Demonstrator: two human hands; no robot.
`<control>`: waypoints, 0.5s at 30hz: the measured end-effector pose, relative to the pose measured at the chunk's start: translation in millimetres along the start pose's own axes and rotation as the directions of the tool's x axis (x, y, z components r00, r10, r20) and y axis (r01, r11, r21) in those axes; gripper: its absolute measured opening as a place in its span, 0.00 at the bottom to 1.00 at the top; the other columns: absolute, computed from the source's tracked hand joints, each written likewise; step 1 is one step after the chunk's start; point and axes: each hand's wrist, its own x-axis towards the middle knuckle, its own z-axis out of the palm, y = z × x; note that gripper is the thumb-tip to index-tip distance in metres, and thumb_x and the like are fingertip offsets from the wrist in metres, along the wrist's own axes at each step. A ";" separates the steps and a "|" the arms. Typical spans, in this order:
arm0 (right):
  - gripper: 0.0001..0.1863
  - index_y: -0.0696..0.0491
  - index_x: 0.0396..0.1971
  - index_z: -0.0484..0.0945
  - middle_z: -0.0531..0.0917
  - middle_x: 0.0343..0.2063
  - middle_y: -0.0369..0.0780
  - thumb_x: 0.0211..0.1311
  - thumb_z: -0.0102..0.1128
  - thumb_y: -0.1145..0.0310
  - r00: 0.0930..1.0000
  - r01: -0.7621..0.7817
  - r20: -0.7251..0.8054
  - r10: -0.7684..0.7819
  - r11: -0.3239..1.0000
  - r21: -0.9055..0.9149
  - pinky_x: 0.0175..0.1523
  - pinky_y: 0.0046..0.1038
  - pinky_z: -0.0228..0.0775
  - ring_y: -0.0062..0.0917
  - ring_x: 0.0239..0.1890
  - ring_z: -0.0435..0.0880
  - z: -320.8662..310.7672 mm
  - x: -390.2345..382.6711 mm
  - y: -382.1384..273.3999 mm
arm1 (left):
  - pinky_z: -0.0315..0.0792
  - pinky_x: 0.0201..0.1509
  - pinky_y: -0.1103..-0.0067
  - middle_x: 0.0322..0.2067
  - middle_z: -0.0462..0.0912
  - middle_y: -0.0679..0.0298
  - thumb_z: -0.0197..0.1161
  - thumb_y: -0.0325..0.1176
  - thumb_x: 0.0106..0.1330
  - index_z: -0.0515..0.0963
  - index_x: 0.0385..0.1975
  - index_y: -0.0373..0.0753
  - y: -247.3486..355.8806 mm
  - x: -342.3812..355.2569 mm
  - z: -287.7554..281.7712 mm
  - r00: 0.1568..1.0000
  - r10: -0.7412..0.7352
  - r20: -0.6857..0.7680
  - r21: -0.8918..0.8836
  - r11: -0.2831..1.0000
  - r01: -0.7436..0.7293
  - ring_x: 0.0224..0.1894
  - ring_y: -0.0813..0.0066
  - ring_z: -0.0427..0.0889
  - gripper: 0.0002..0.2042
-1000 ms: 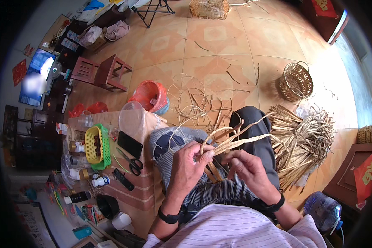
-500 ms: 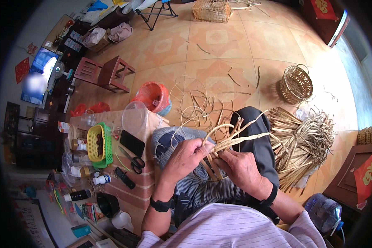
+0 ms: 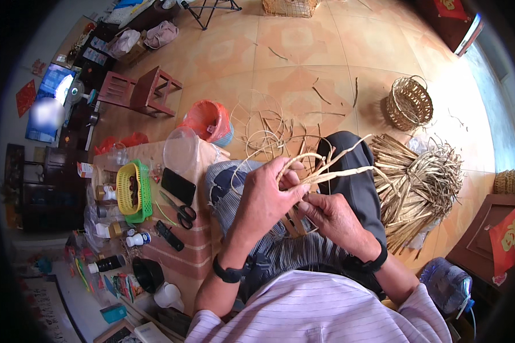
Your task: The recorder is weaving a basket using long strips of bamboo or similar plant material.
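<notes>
Over my lap, my left hand [image 3: 272, 191] is closed around a bundle of pale dried plant strips [image 3: 342, 174], whose ends fan out to the right and curl up above the fingers. My right hand [image 3: 336, 219] meets it just below and to the right, thumb and fingers pinched together at the underside of the strips. Exactly what lies between the right fingertips is partly hidden. Flat brown strips [image 3: 293, 224] hang beneath the hands toward my striped clothing. A large heap of dried plant strips [image 3: 415, 191] lies on the floor at right.
On the cloth-covered table [image 3: 183, 249] at left are scissors [image 3: 186, 216], a black phone [image 3: 178, 186], a remote control [image 3: 169, 236] and a yellow basket [image 3: 129, 188]. A red-lined bin [image 3: 209, 121] stands behind. Farther right sit a woven basket [image 3: 410, 104] and a water jug [image 3: 447, 287].
My left hand has shifted up and rolled over the strips, its fingers now wrapping them. My right hand has slipped slightly lower. The whole view has tilted a little.
</notes>
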 end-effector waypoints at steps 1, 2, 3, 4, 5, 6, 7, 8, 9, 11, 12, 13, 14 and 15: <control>0.14 0.60 0.34 0.82 0.78 0.24 0.53 0.73 0.63 0.63 1.000 -0.025 -0.001 0.025 0.999 0.023 0.33 0.39 0.72 0.50 0.25 0.77 -0.9 -0.7 0.4 | 0.78 0.40 0.80 0.28 0.84 0.66 0.76 0.25 0.60 0.78 0.52 0.32 -1.0 2.6 -4.2 0.998 -0.008 0.067 0.042 0.999 0.005 0.32 0.83 0.81 0.21; 0.14 0.60 0.34 0.82 0.78 0.24 0.53 0.73 0.63 0.63 1.000 -0.026 -0.001 0.026 0.999 0.025 0.33 0.39 0.72 0.50 0.25 0.77 -1.7 -1.4 0.7 | 0.78 0.40 0.80 0.30 0.84 0.67 0.76 0.26 0.61 0.79 0.51 0.32 -2.4 4.8 -9.3 0.990 0.037 0.133 0.059 0.997 -0.045 0.33 0.83 0.80 0.20; 0.14 0.60 0.33 0.82 0.78 0.23 0.51 0.74 0.62 0.63 0.999 -0.033 0.002 0.033 0.998 0.059 0.33 0.37 0.72 0.44 0.24 0.77 -2.5 -2.0 1.2 | 0.78 0.40 0.80 0.30 0.84 0.67 0.76 0.26 0.61 0.79 0.51 0.32 -4.6 6.5 -15.8 0.991 -0.021 0.132 0.086 0.996 0.010 0.33 0.83 0.80 0.20; 0.14 0.60 0.33 0.82 0.79 0.22 0.49 0.75 0.61 0.63 0.999 -0.039 0.007 0.038 0.995 0.092 0.33 0.36 0.72 0.38 0.24 0.77 -2.3 -2.6 1.6 | 0.78 0.41 0.81 0.31 0.85 0.68 0.76 0.26 0.62 0.80 0.51 0.32 -7.4 7.2 -23.5 0.976 -0.057 0.210 -0.005 0.998 0.059 0.34 0.84 0.81 0.19; 0.15 0.60 0.33 0.82 0.79 0.21 0.47 0.76 0.60 0.64 0.999 -0.042 0.011 0.041 0.991 0.124 0.33 0.35 0.72 0.32 0.23 0.78 -2.9 -2.9 2.2 | 0.78 0.42 0.81 0.33 0.85 0.68 0.76 0.27 0.63 0.80 0.50 0.32 -10.8 7.4 -31.1 0.958 -0.040 0.285 -0.134 0.988 0.081 0.36 0.84 0.81 0.18; 0.15 0.60 0.33 0.82 0.79 0.21 0.44 0.77 0.59 0.64 1.000 -0.013 -0.011 0.014 0.994 0.112 0.33 0.33 0.72 0.26 0.24 0.77 -2.1 -2.6 2.7 | 0.78 0.45 0.82 0.37 0.86 0.67 0.76 0.27 0.62 0.82 0.49 0.32 -14.2 6.1 -38.9 0.938 -0.110 0.328 0.005 0.993 0.114 0.40 0.84 0.82 0.16; 0.15 0.60 0.33 0.82 0.79 0.21 0.44 0.77 0.59 0.64 1.000 0.016 -0.018 -0.013 0.990 0.139 0.33 0.33 0.72 0.26 0.24 0.77 -2.6 -2.3 3.2 | 0.78 0.45 0.82 0.37 0.86 0.67 0.76 0.27 0.62 0.82 0.49 0.32 -17.8 4.0 -41.4 0.936 -0.110 0.334 0.018 0.994 0.110 0.40 0.84 0.82 0.16; 0.15 0.60 0.33 0.82 0.80 0.21 0.45 0.77 0.59 0.64 1.000 0.005 -0.008 -0.004 0.993 0.116 0.33 0.33 0.73 0.27 0.24 0.78 -2.2 -1.8 3.7 | 0.78 0.45 0.82 0.37 0.87 0.67 0.76 0.26 0.61 0.83 0.48 0.32 -21.4 0.3 -42.5 0.928 -0.112 0.355 0.011 0.993 0.115 0.41 0.85 0.82 0.16; 0.15 0.60 0.33 0.82 0.80 0.21 0.45 0.77 0.58 0.64 0.998 -0.055 0.007 0.055 0.997 0.056 0.34 0.33 0.73 0.28 0.24 0.79 -2.3 -1.5 4.1 | 0.78 0.46 0.82 0.37 0.87 0.66 0.76 0.26 0.61 0.83 0.47 0.32 -24.2 -2.8 -43.0 0.903 -0.184 0.388 0.025 0.982 0.189 0.41 0.85 0.82 0.15; 0.14 0.60 0.33 0.82 0.81 0.22 0.46 0.77 0.59 0.64 1.000 -0.009 0.003 0.009 0.996 0.086 0.34 0.34 0.73 0.31 0.24 0.80 -2.0 -1.1 4.2 | 0.78 0.47 0.82 0.36 0.88 0.66 0.77 0.24 0.59 0.85 0.44 0.31 -27.5 -8.7 -40.0 0.937 -0.120 0.327 0.126 0.989 0.083 0.40 0.86 0.83 0.14; 0.14 0.60 0.33 0.82 0.82 0.23 0.48 0.76 0.60 0.65 0.998 -0.058 0.006 0.058 0.997 0.052 0.34 0.35 0.74 0.35 0.24 0.82 -1.9 -1.1 4.0 | 0.79 0.47 0.81 0.34 0.88 0.66 0.76 0.24 0.58 0.85 0.43 0.31 -28.0 -10.0 -38.6 0.943 -0.144 0.300 0.153 0.983 0.101 0.39 0.86 0.83 0.13; 0.14 0.60 0.33 0.82 0.82 0.23 0.48 0.76 0.60 0.65 1.000 -0.013 -0.003 0.013 0.997 0.076 0.34 0.35 0.74 0.35 0.24 0.82 -1.6 -1.1 3.6 | 0.79 0.47 0.80 0.33 0.88 0.65 0.76 0.24 0.58 0.85 0.42 0.31 -27.8 -10.7 -37.2 0.951 -0.133 0.281 0.137 0.986 0.097 0.39 0.86 0.83 0.13; 0.13 0.60 0.33 0.82 0.82 0.24 0.49 0.75 0.60 0.66 1.000 0.010 -0.016 -0.009 0.999 0.047 0.34 0.36 0.74 0.39 0.25 0.82 -1.3 -1.2 3.2 | 0.79 0.47 0.80 0.33 0.88 0.65 0.76 0.24 0.58 0.85 0.42 0.31 -27.1 -10.6 -36.1 0.949 -0.163 0.269 0.177 0.977 0.118 0.39 0.86 0.83 0.13; 0.12 0.60 0.33 0.82 0.82 0.25 0.50 0.74 0.61 0.67 0.999 0.032 -0.029 -0.031 0.999 0.017 0.34 0.37 0.74 0.44 0.27 0.83 -0.8 -1.3 2.6 | 0.79 0.47 0.79 0.33 0.88 0.64 0.76 0.24 0.58 0.85 0.42 0.31 -26.1 -10.6 -34.9 0.946 -0.190 0.262 0.214 0.968 0.135 0.38 0.85 0.83 0.12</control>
